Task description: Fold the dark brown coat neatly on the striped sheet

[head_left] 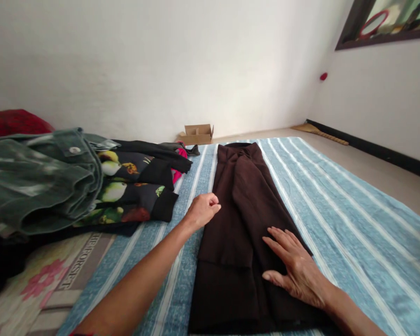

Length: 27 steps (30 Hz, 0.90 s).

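Dark brown trousers [227,224] lie lengthwise on a blue and white striped sheet [336,205], waistband at the far end. One leg is laid partly over the other, and creases run down the cloth. At the trousers' left edge, my left hand [203,210] is curled, thumb against the fingers; nothing shows in its grip and no cloth is drawn up to it. My right hand [296,266] rests palm down on the lower right part of the trousers, fingers spread.
To the left is a heap of clothes, with grey-green jeans [49,182] on top of a fruit-print garment [136,200]. Beneath them a flowered cover [45,280] shows. By the wall stands an open cardboard box [198,135]. A woven strip [322,133] lies on the floor at right.
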Available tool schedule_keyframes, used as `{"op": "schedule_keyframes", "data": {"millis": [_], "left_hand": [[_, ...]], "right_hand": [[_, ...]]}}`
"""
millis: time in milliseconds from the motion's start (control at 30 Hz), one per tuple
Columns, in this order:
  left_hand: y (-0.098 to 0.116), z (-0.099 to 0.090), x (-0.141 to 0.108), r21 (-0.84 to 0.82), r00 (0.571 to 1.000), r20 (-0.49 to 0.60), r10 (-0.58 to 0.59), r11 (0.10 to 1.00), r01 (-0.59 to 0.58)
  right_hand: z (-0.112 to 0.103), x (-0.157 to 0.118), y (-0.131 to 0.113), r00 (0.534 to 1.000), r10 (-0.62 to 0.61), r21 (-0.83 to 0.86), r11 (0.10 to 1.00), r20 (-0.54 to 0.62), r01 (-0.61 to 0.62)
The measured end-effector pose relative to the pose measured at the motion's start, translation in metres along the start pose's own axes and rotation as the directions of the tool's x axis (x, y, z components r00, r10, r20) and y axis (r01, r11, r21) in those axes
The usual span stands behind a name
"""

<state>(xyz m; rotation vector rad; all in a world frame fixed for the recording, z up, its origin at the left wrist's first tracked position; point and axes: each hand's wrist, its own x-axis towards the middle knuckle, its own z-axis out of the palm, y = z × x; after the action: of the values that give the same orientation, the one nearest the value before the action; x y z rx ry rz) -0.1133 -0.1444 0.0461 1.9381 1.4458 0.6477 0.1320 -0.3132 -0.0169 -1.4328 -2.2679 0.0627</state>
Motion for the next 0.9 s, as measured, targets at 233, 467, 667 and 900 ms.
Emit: {"op": "schedule_keyframes", "data": {"millis": [233,467,667,900], "left_hand": [[0.016,0.004,-0.085,0.266,0.959,0.215,0.184,0.934,-0.239],[0.034,0.045,-0.114,0.416,0.860,0.355,0.366,0.762,-0.496],[0.027,0.058,-0.113,0.457,0.832,0.358,0.423,0.698,-0.551],[0.030,0.062,-0.112,0.447,0.760,0.360,0.541,0.615,-0.650]], "right_hand": [[-0.007,-0.001,-0.009,0.996,-0.088,0.018,0.996,-0.018,0.088],[-0.004,0.004,-0.024,0.985,-0.150,-0.056,0.988,-0.080,0.146],[-0.001,0.011,-0.030,0.982,-0.130,-0.020,0.991,-0.138,0.129],[-0.006,0.028,-0.030,0.961,0.063,0.192,0.981,-0.268,-0.011]]}}
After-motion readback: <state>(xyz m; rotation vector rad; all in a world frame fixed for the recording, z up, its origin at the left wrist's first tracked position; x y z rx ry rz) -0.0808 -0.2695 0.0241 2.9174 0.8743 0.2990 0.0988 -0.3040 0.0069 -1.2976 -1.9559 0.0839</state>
